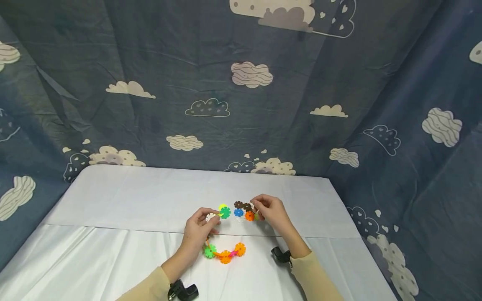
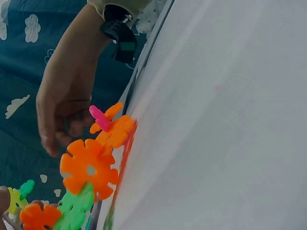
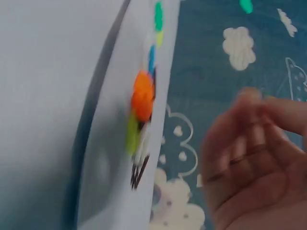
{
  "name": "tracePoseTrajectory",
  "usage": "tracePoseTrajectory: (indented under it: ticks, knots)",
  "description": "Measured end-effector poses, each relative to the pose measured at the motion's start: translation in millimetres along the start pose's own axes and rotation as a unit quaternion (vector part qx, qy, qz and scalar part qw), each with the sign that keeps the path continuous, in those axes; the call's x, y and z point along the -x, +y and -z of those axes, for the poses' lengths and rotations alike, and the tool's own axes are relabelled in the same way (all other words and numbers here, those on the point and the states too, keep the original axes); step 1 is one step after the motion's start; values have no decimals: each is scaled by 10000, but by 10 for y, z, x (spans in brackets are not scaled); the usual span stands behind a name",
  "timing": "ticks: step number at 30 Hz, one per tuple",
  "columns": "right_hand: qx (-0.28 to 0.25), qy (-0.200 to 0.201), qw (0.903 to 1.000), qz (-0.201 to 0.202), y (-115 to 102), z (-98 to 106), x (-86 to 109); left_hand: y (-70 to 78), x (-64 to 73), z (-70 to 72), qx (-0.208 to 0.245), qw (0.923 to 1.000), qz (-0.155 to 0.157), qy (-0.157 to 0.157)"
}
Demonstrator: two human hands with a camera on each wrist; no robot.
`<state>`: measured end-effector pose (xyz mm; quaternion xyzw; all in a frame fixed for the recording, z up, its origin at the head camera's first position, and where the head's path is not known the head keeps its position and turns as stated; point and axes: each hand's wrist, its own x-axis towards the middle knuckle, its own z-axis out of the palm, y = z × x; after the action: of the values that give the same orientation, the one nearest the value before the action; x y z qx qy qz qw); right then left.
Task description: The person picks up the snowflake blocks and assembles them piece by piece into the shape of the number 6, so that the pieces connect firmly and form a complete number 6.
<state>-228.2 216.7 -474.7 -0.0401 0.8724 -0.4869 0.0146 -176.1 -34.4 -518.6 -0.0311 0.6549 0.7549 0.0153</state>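
My left hand (image 1: 197, 232) pinches a chain of notched plastic snowflake discs, a green disc (image 1: 224, 212) standing out past its fingertips and a white disc (image 1: 210, 217) beside them. The chain's lower part, with orange discs (image 1: 225, 257), a green one and a pink one, curves below that hand. In the left wrist view, an orange disc (image 2: 88, 167) is slotted into its neighbours; only a bit of the left fingers shows at the edge. Over the loose discs hovers my right hand (image 1: 274, 212), thumb and fingers loosely bent, with nothing seen between them; it is blurred in the right wrist view.
Loose brown discs (image 1: 238, 204), a blue disc (image 1: 238, 212) and an orange disc (image 1: 249, 215) lie in a small group on the white-covered table (image 1: 132, 200). A dark cloud-print curtain (image 1: 158, 121) stands behind the table and along its sides.
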Motion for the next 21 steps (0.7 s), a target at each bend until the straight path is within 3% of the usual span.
tracePoseTrajectory:
  ticks: [2, 5, 8, 14, 21]
  knots:
    - [760, -75, 9971, 28, 35, -9, -4, -2, -7, -2, 69, 10000, 54, 28]
    - [1833, -180, 9828, 162, 72, -48, 11, -11, -4, -16, 132, 9999, 14, -23]
    - [2437, -240, 9691, 279, 101, -94, 30, -24, -2, -22, 63, 9999, 14, -119]
    - [3080, -327, 9501, 362, 138, -151, 35, -34, -9, 8, -435, 9986, -54, -293]
    - [3236, -275, 9452, 344, 152, -189, 31, -36, 11, 28, -760, 9953, -50, -591]
